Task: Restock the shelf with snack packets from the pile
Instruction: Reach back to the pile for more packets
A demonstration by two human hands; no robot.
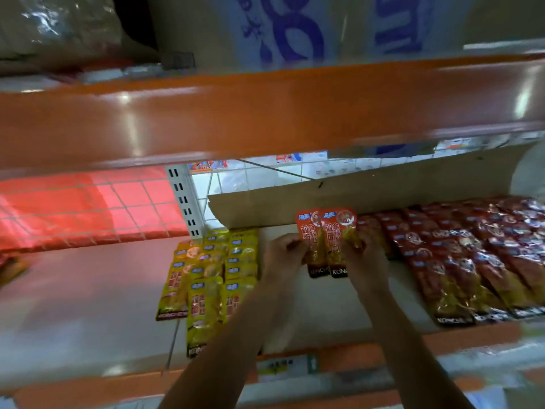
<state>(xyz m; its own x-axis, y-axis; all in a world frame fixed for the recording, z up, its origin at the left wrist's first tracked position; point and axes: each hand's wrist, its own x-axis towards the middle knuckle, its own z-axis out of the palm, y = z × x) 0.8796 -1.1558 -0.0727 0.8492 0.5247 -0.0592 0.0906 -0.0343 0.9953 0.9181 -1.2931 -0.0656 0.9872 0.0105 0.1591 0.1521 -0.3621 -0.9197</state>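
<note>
Two red snack packets (324, 242) are held side by side, slightly overlapping, above the shelf (88, 305), between a block of yellow packets (206, 276) on the left and rows of red packets (472, 258) on the right. Both groups are too many and too blurred to count. The left hand (283, 253) grips the pair's left edge with curled fingers, and the right hand (364, 256) grips the right edge the same way. The held packets are long, narrow, glossy pouches: red at the top with a round emblem, yellowish contents in the middle and a black band at the bottom. A brown cardboard flap (354, 196) stands behind them. One price label (286, 366) sits on the shelf's orange front edge.
</note>
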